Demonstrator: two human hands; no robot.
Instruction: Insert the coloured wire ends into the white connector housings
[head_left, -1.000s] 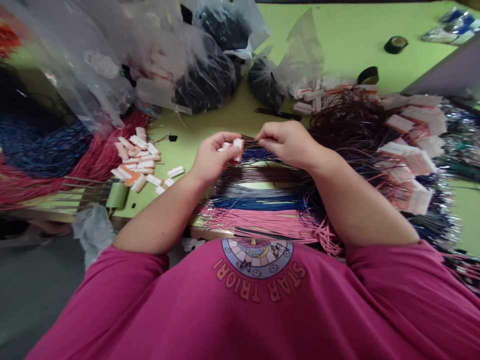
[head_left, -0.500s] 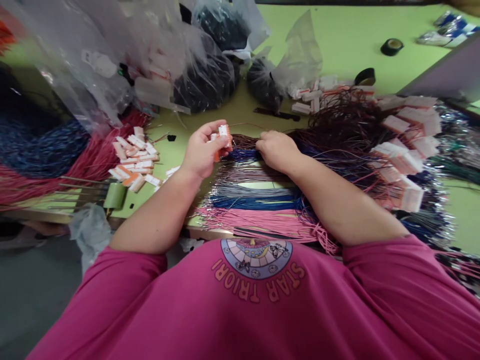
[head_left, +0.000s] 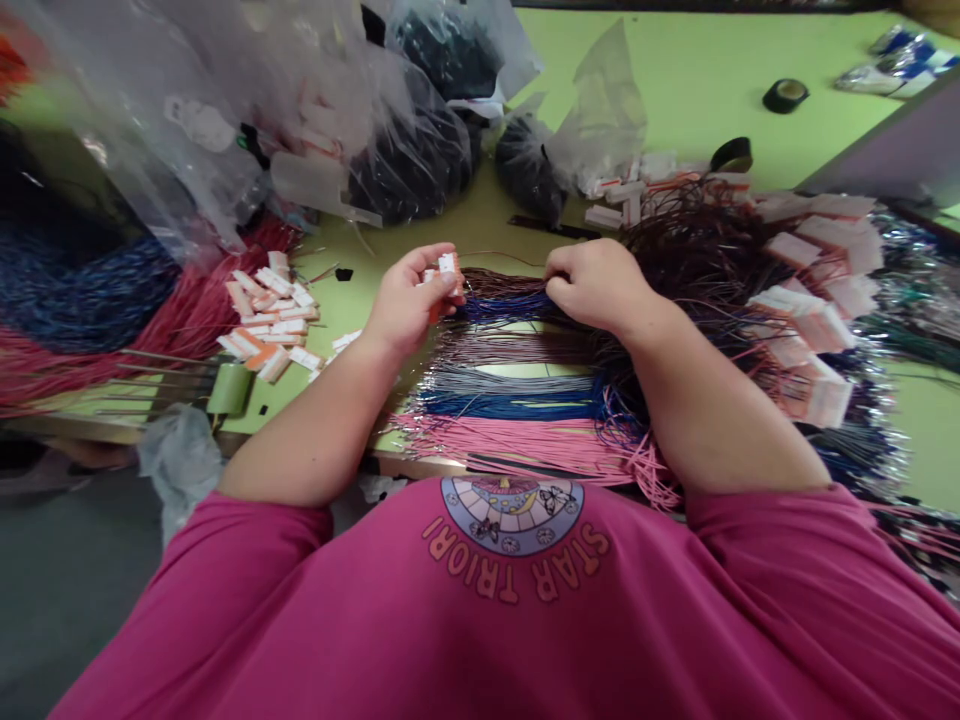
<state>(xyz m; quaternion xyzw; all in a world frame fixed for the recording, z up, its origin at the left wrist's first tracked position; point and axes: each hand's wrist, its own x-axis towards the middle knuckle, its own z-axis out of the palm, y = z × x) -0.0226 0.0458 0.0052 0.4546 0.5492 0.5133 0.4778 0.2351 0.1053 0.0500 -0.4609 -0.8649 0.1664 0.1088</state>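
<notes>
My left hand (head_left: 403, 302) is closed around a small white and orange connector housing (head_left: 448, 264), which sticks out past the thumb and fingertips. From it a thin brown wire (head_left: 504, 256) runs right in a slight arch to my right hand (head_left: 596, 284), whose fingers are pinched on it. Below and between the hands lie brown wires (head_left: 499, 284) and a bundle of blue wires (head_left: 501, 308). Nearer to me are rows of grey wires (head_left: 510, 382), blue wires (head_left: 510, 404) and pink wires (head_left: 517, 436).
Loose connector housings (head_left: 274, 318) lie piled left of my left hand, beside a green cylinder (head_left: 230, 390). Wired connectors (head_left: 814, 325) are heaped at the right. Plastic bags (head_left: 420, 140) stand behind. A tape roll (head_left: 785, 95) lies at the back right.
My right hand has slid to the right, away from my left hand, and more of the brown wire shows between them. The left hand and connector housing have barely moved.
</notes>
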